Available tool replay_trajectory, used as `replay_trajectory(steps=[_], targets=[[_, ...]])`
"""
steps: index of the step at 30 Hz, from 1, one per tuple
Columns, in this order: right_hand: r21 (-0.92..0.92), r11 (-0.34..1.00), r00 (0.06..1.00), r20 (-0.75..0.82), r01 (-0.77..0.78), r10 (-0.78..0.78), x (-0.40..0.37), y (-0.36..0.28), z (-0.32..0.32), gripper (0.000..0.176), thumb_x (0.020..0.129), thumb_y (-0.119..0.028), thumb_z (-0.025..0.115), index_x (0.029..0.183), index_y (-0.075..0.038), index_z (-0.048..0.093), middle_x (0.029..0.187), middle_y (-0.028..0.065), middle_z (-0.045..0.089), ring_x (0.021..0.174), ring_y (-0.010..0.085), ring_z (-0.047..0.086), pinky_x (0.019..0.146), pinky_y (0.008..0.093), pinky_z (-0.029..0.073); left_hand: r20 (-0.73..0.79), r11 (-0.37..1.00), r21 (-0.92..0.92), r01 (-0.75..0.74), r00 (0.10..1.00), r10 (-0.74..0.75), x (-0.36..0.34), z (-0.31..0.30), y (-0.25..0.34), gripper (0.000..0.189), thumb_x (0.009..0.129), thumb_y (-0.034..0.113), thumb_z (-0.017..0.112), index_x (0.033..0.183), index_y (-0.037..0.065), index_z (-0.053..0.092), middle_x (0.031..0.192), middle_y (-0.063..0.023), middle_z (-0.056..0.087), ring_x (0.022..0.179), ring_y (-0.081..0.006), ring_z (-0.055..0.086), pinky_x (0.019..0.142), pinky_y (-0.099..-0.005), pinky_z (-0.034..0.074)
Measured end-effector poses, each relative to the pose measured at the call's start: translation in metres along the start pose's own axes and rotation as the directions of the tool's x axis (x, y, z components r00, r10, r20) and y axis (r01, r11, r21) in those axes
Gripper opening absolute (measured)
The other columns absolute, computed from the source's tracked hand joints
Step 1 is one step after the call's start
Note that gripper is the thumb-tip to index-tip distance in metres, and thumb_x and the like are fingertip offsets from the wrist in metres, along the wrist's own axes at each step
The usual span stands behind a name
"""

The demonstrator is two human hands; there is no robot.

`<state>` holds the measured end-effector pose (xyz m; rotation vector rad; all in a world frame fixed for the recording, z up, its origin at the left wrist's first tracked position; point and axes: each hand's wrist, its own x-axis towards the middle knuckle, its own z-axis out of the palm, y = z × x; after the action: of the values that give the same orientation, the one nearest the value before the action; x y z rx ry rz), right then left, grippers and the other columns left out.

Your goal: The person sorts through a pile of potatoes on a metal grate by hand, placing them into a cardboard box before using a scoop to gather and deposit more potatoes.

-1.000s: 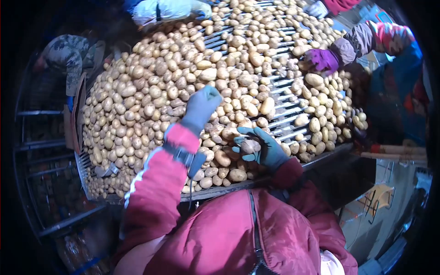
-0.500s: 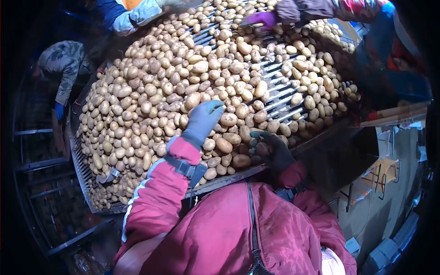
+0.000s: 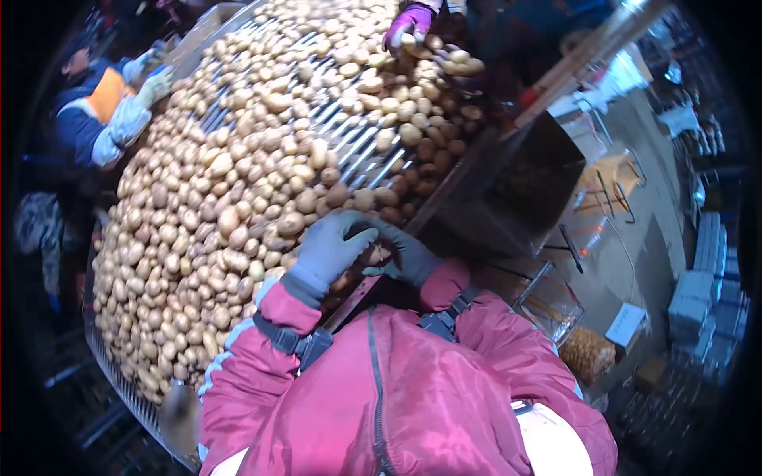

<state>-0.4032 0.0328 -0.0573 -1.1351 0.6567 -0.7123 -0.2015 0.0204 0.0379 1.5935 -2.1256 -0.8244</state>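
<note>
My left hand, in a grey glove, is at the near edge of a heap of potatoes. Its fingers are curled and its thumb bent inward, against my right hand; what they may pinch is hidden. My right hand, in a dark glove with greenish fingertips, curls around a potato just above the table's near rim. Loose potatoes lie right beyond both hands, on a slatted metal surface.
Across the heap, a person's purple-gloved hand touches potatoes. Another person with gloved hands stands at the far left. A dark bin adjoins the table's right side. Stacked grey boxes and a potato-filled bag are farther right.
The view has turned to the right. My left hand has come off the heap and over to my right hand, and the two now meet near the rim around the potato.
</note>
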Motion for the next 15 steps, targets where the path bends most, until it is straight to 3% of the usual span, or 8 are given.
replay_trajectory(steps=[2,4,5,6,7,9,10,15], targets=[[0.106,0.994,0.998,0.069,-0.013,0.006,-0.004,-0.017,-0.007,0.063,0.086,-0.004,0.079,0.143,-0.008,0.052,0.138,0.0063,0.058,0.129,0.0201,0.055,0.098,0.0340,0.055,-0.127,0.988,-0.122,-0.091,0.989,0.076,0.001,0.008,-0.006,0.031,0.089,0.032,0.074,0.108,0.007,0.074,0.104,-0.0149,0.072,0.096,-0.0301,0.071,0.084,-0.0391,0.055],[0.715,0.531,0.866,0.216,-0.455,0.450,-0.010,-0.045,-0.015,0.041,0.098,-0.018,0.066,0.137,-0.008,0.058,0.124,0.0075,0.067,0.111,0.0187,0.066,0.081,0.0319,0.057,-0.176,0.992,-0.117,0.052,0.982,-0.072,-0.001,0.004,-0.025,0.031,0.090,0.028,0.075,0.110,0.006,0.073,0.103,-0.0144,0.071,0.094,-0.0283,0.071,0.083,-0.0377,0.055],[0.733,0.531,0.875,0.182,-0.425,0.449,-0.017,-0.049,-0.020,0.040,0.099,-0.019,0.065,0.137,-0.008,0.059,0.123,0.0079,0.067,0.110,0.0191,0.066,0.080,0.0320,0.057,-0.211,0.998,0.048,0.034,0.977,-0.023,-0.001,-0.013,-0.027,0.032,0.090,0.025,0.076,0.114,0.005,0.071,0.102,-0.0142,0.070,0.091,-0.0261,0.070,0.082,-0.0364,0.055],[0.716,0.594,0.898,0.103,-0.366,0.428,-0.029,-0.050,-0.032,0.039,0.099,-0.019,0.064,0.137,-0.008,0.059,0.122,0.0084,0.067,0.108,0.0194,0.067,0.079,0.0322,0.057,-0.211,0.964,-0.075,0.254,0.941,-0.264,-0.004,-0.033,-0.028,0.033,0.090,0.023,0.076,0.116,0.005,0.070,0.102,-0.0133,0.070,0.089,-0.0249,0.069,0.082,-0.0350,0.055],[0.699,0.644,0.910,0.023,-0.311,0.414,-0.042,-0.049,-0.046,0.039,0.100,-0.020,0.064,0.136,-0.008,0.059,0.122,0.0088,0.068,0.107,0.0198,0.067,0.078,0.0323,0.057,-0.355,0.985,0.143,0.096,0.934,-0.039,-0.012,-0.031,-0.076,0.033,0.090,0.024,0.076,0.116,0.005,0.070,0.105,-0.0144,0.069,0.093,-0.0246,0.067,0.084,-0.0354,0.054],[0.666,0.717,0.900,-0.160,-0.204,0.405,-0.074,-0.047,-0.083,0.038,0.100,-0.021,0.062,0.136,-0.008,0.060,0.120,0.0096,0.068,0.104,0.0205,0.068,0.076,0.0325,0.057,-0.408,0.927,-0.200,0.317,0.833,-0.373,-0.028,-0.061,-0.104,0.036,0.091,0.022,0.074,0.121,0.003,0.068,0.114,-0.0149,0.067,0.109,-0.0289,0.063,0.094,-0.0379,0.052],[0.649,0.744,0.880,-0.251,-0.157,0.404,-0.092,-0.046,-0.105,0.037,0.101,-0.021,0.061,0.135,-0.008,0.061,0.120,0.0100,0.068,0.102,0.0209,0.069,0.076,0.0327,0.057,-0.477,0.968,0.088,0.237,0.863,-0.168,-0.036,-0.079,-0.122,0.037,0.090,0.020,0.074,0.123,0.003,0.067,0.121,-0.0146,0.066,0.113,-0.0308,0.061,0.101,-0.0396,0.048],[0.534,0.843,0.668,-0.604,-0.067,0.435,-0.196,-0.063,-0.193,0.036,0.103,-0.024,0.057,0.134,-0.007,0.063,0.116,0.0120,0.070,0.095,0.0228,0.071,0.071,0.0333,0.057,-0.538,0.829,0.026,0.559,0.707,-0.460,-0.098,-0.096,-0.203,0.053,0.097,0.029,0.066,0.139,-0.002,0.056,0.139,-0.0234,0.056,0.128,-0.0367,0.054,0.111,-0.0425,0.042]])
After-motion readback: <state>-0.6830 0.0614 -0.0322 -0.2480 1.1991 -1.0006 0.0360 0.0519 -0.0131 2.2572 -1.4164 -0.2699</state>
